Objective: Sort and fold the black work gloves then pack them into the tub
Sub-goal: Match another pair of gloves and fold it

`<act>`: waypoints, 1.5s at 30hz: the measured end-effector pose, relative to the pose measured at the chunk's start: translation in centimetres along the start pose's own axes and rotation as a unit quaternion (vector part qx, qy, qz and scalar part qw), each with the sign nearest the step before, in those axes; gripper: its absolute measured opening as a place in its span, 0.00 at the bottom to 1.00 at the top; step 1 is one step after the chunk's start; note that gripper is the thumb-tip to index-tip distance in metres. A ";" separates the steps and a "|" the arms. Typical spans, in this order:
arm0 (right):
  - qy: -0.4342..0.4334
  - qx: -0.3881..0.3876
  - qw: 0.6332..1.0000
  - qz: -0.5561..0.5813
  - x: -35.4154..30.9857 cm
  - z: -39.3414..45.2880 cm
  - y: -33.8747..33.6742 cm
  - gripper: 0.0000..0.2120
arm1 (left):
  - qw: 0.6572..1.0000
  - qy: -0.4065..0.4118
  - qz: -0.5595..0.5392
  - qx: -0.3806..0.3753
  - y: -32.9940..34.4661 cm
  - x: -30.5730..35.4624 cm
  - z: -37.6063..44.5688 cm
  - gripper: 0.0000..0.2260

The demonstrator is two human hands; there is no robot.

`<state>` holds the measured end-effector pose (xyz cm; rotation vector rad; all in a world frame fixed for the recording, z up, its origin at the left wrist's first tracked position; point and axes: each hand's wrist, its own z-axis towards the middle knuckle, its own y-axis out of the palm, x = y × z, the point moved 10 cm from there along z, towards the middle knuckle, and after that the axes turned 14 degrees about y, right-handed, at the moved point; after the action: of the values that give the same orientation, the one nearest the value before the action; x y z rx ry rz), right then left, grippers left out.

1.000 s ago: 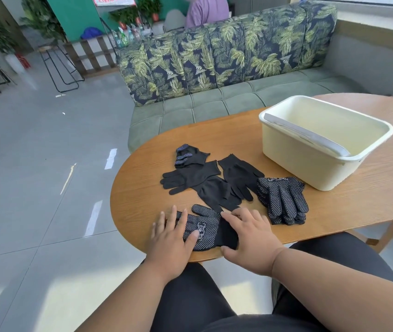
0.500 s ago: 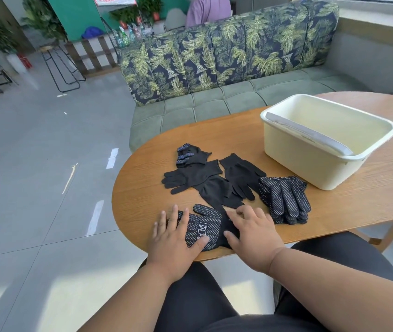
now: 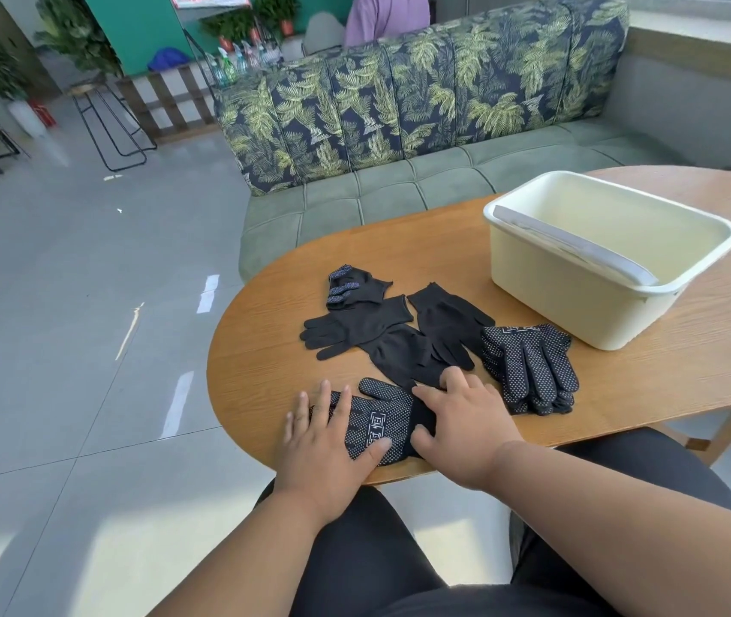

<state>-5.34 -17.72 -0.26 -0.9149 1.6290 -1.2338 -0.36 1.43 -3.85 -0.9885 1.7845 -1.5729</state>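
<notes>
A: What's the biggest thing past my fingers?

B: The wooden table (image 3: 688,349), with the cream tub (image 3: 546,300) standing on it well beyond your right hand (image 3: 466,420) and off to its right. The tub shows no gloves inside.

A: And the gloves?

B: A stack of dotted gloves (image 3: 530,369) lies just right of your right fingertips. The plain black gloves (image 3: 399,336) overlap each other just ahead of those fingertips, and one of them looks to be touching the knuckles. Farthest out sits a small folded glove (image 3: 354,287).

A: The one I'm working on?

B: The dotted glove (image 3: 381,420) lies flat at the near table edge, between your two hands and partly under both. Its finger end runs under your left hand (image 3: 328,443); its cuff end goes under the right.

A: From here I see my left fingers straight and slightly spread, pressing flat on it, thumb lying across the dotted palm. Agree?

B: Yes. The right fingers are straight too, close together, resting on the cuff end with the thumb against the glove's near edge. Neither hand curls round anything.

A: Any change from a second ago?

B: Little. The glove has stayed in the same spot. Your right hand has slid a bit farther over the cuff toward the plain gloves; the left has hardly moved.
</notes>
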 end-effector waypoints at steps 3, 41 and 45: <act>-0.016 0.023 0.998 -0.054 -0.8 -0.2 -0.8 0.33 | 1.000 -0.001 -0.004 0.001 -0.1 0.0 0.0 0.45; -0.096 0.023 0.994 -0.045 -0.7 -1.2 1.3 0.30 | 0.911 -0.122 -0.373 0.129 -4.4 -1.0 5.7 0.05; -0.089 0.015 0.995 -0.036 -0.6 -1.3 1.2 0.30 | 0.815 -0.133 -0.541 0.159 -2.6 -1.0 4.8 0.08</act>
<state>-6.39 -16.50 -1.17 -1.0423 1.4457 -1.1869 4.45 -0.60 -2.11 -2.1036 0.6457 -2.0770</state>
